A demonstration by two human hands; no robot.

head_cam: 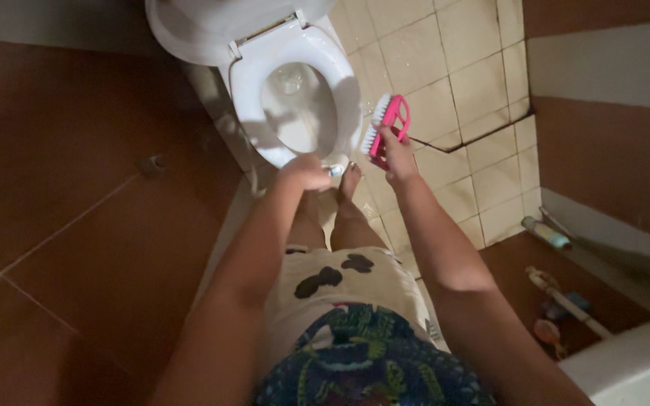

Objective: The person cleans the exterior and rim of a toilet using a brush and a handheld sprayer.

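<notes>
— Head view, right side first: where is the brush (387, 128)?

— Held in the right hand (395, 156), up over the floor tiles (483, 83), just beside the right edge of the toilet seat (304, 45). Fingers (385, 140) wrapped tight round the lower end of the pink handle.

— Long axis?

— Tilted, running from the hand up and slightly right. White bristles turned left, toward the bowl (300, 105) (pink back facing away from it).

— And which way from the fingers to the seat?

— Left and a little up. Close by, but not touching; a strip of tile showing between bristles and rim.

— Left hand (304, 173)?

— Lower, at the front lip of the seat, curled shut round something small and pale with a metallic end (335, 171). Too small and dim to name.

— Nearer hand to the bowl, then?

— Left, by position, right at the front rim. Right one beside it, off to the side, with the brush clear of the seat.

— Anything else about?

— Bare feet (350, 180) on the tiles just below the toilet; brown wall panels (62, 150) to the left; a tube (547, 233) and other small things on a ledge at the right, well apart from both hands.
</notes>
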